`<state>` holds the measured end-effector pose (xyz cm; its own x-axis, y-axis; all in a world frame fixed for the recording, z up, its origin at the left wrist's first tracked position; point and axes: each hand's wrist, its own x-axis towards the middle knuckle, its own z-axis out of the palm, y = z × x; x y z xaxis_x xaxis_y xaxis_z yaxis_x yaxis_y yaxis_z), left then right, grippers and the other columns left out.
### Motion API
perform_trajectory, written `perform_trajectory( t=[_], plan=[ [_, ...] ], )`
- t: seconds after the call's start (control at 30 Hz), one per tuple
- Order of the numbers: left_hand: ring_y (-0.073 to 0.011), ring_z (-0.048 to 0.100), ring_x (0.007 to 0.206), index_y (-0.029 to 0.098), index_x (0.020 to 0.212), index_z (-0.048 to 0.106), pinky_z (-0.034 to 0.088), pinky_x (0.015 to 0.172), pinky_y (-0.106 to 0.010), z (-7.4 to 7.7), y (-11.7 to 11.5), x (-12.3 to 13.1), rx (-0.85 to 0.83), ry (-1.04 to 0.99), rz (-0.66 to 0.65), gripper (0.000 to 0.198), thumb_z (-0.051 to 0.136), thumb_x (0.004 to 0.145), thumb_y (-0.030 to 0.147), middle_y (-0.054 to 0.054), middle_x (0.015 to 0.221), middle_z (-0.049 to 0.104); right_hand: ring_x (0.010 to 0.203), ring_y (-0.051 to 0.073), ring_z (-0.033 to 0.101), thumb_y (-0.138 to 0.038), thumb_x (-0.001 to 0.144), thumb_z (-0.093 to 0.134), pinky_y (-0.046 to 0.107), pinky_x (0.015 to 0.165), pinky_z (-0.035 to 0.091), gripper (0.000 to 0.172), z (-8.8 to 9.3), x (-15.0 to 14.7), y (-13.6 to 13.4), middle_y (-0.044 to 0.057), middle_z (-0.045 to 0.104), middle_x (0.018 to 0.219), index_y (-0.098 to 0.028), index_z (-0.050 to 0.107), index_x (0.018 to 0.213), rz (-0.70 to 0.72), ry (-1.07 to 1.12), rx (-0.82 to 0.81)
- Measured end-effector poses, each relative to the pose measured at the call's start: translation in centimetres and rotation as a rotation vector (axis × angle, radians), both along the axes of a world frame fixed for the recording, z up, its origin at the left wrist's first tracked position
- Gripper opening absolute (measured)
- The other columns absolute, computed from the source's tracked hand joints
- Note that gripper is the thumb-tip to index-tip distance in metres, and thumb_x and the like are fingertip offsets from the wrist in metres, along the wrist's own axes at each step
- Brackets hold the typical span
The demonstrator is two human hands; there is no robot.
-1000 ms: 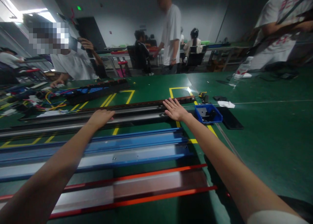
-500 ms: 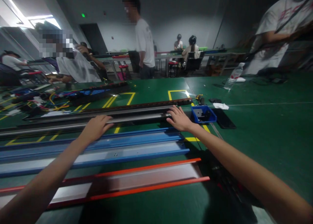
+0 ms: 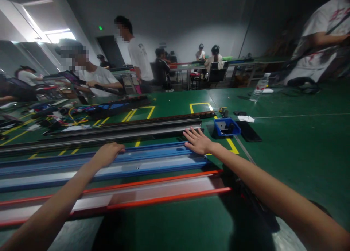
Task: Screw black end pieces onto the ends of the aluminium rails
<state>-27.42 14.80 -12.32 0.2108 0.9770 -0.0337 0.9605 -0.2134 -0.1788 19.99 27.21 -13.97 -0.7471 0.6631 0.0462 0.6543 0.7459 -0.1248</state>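
Note:
Three long metal channels lie side by side on the green table: a black one (image 3: 123,132) farthest, a blue one (image 3: 153,163) in the middle, a red one (image 3: 164,190) nearest me. My left hand (image 3: 108,153) rests on the far edge of the blue channel with its fingers curled over the rim. My right hand (image 3: 197,141) lies at the blue channel's right end, fingers spread and flat, just short of the black channel.
A small blue bin (image 3: 226,127) and a dark phone (image 3: 248,131) sit right of the channels. Black strips and coloured wires (image 3: 68,116) clutter the far left. A water bottle (image 3: 259,86) stands behind. A seated person (image 3: 95,77) and a standing one (image 3: 138,59) are across the table.
Both my hands have drawn back towards me, from the black channel onto the blue one. The standing person has walked to the left.

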Motion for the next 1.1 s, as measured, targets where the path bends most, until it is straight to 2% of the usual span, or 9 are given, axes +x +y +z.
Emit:
perform_trajectory(
  t=[0.2, 0.47, 0.73, 0.87, 0.97, 1.1],
  plan=[
    [-0.0278, 0.069, 0.094, 0.021, 0.098, 0.073, 0.048, 0.078, -0.034, 0.3, 0.0, 1.2, 0.006, 0.040, 0.015, 0.037, 0.037, 0.099, 0.032, -0.012, 0.096, 0.075, 0.156, 0.035, 0.005, -0.062, 0.103, 0.018, 0.064, 0.124, 0.010, 0.073, 0.0, 0.8, 0.6, 0.007, 0.016, 0.169, -0.021, 0.020, 0.163, -0.009, -0.021, 0.005],
    [-0.0259, 0.070, 0.095, 0.021, 0.096, 0.070, 0.047, 0.078, -0.032, 0.6, 1.5, 2.9, 0.010, 0.075, 0.013, 0.026, 0.044, 0.096, 0.023, -0.011, 0.098, 0.075, 0.156, 0.034, 0.006, -0.055, 0.104, 0.019, 0.064, 0.124, 0.009, 0.069, -0.6, 2.0, 2.4, 0.008, 0.014, 0.170, -0.021, 0.020, 0.163, -0.021, -0.017, 0.030],
    [-0.0305, 0.070, 0.093, 0.019, 0.092, 0.071, 0.049, 0.081, -0.038, 0.3, 2.6, 3.6, 0.090, 0.098, 0.014, 0.030, 0.042, 0.098, 0.027, -0.015, 0.093, 0.075, 0.156, 0.033, 0.007, -0.054, 0.104, 0.021, 0.064, 0.124, 0.009, 0.066, -0.7, 2.4, 3.1, 0.006, 0.017, 0.169, -0.023, 0.022, 0.163, -0.041, 0.005, 0.065],
    [-0.0328, 0.064, 0.107, 0.017, 0.109, 0.068, 0.047, 0.087, -0.041, 0.3, 2.9, 4.0, 0.180, 0.104, 0.041, 0.027, 0.046, 0.098, 0.030, -0.017, 0.109, 0.071, 0.156, 0.033, 0.008, -0.054, 0.104, 0.021, 0.065, 0.124, 0.009, 0.067, -0.8, 2.4, 3.4, 0.007, 0.018, 0.169, -0.022, 0.023, 0.163, -0.043, 0.013, 0.077],
    [-0.0359, 0.059, 0.115, 0.015, 0.125, 0.061, 0.046, 0.089, -0.044, 0.3, 3.3, 4.4, 0.248, 0.114, 0.077, 0.035, 0.048, 0.098, 0.031, -0.020, 0.121, 0.066, 0.156, 0.033, 0.009, -0.054, 0.104, 0.022, 0.065, 0.123, 0.010, 0.067, -1.0, 2.3, 3.8, 0.007, 0.019, 0.169, -0.022, 0.023, 0.163, -0.051, 0.016, 0.081],
    [-0.0356, 0.057, 0.119, 0.017, 0.133, 0.058, 0.045, 0.091, -0.043, 0.2, 3.9, 4.5, 0.276, 0.116, 0.092, 0.039, 0.051, 0.098, 0.030, -0.019, 0.129, 0.062, 0.156, 0.033, 0.008, -0.054, 0.104, 0.023, 0.065, 0.124, 0.009, 0.066, -1.0, 2.2, 4.2, 0.007, 0.019, 0.169, -0.023, 0.024, 0.162, -0.059, 0.015, 0.092]
  ],
)
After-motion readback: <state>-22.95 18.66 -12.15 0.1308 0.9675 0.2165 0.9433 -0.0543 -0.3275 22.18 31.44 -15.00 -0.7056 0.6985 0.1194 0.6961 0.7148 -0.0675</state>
